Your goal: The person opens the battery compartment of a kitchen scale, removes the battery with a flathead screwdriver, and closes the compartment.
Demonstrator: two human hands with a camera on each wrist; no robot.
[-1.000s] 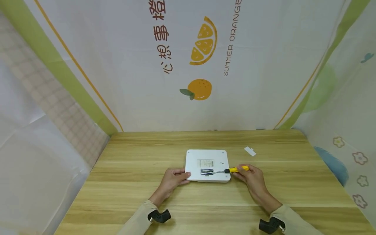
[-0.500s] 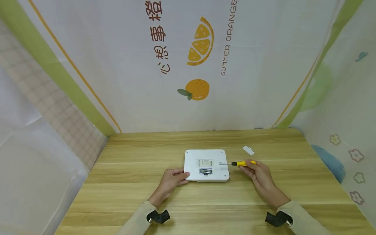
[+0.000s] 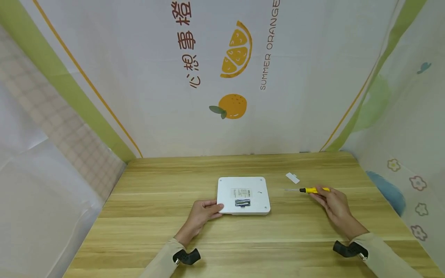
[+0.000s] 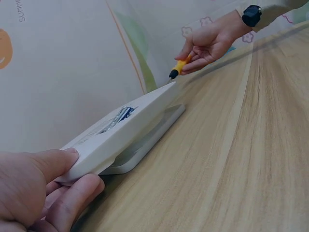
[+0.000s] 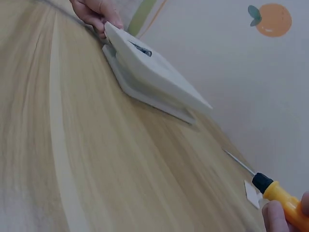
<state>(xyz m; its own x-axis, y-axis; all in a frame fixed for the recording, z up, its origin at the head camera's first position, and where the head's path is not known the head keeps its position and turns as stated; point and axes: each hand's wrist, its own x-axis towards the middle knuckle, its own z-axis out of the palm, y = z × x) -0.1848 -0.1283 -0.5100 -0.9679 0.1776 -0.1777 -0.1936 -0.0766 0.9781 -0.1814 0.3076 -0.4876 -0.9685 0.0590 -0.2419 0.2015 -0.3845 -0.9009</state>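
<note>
A white, flat battery-powered device (image 3: 227,193) lies with its labelled side up on the table. Its battery compartment (image 3: 242,202) is uncovered, and shiny batteries (image 4: 118,119) show inside. My left hand (image 3: 202,213) pinches the device's near left corner, thumb on top and fingers underneath. Below the upper body, a second thin white plate (image 5: 145,99) rests on the wood with a gap between. My right hand (image 3: 332,204) holds a screwdriver (image 3: 314,190) by its yellow handle. The screwdriver's metal shaft points left, its tip apart from the device.
A small white cover (image 3: 292,177) lies on the wooden table (image 3: 156,231) behind the screwdriver, right of the device. White printed cloth (image 3: 295,77) hangs behind the table and along both sides.
My right hand has drawn the screwdriver from the battery compartment, passing over the device's right part, and out to the right, off the device. My left hand keeps its hold.
</note>
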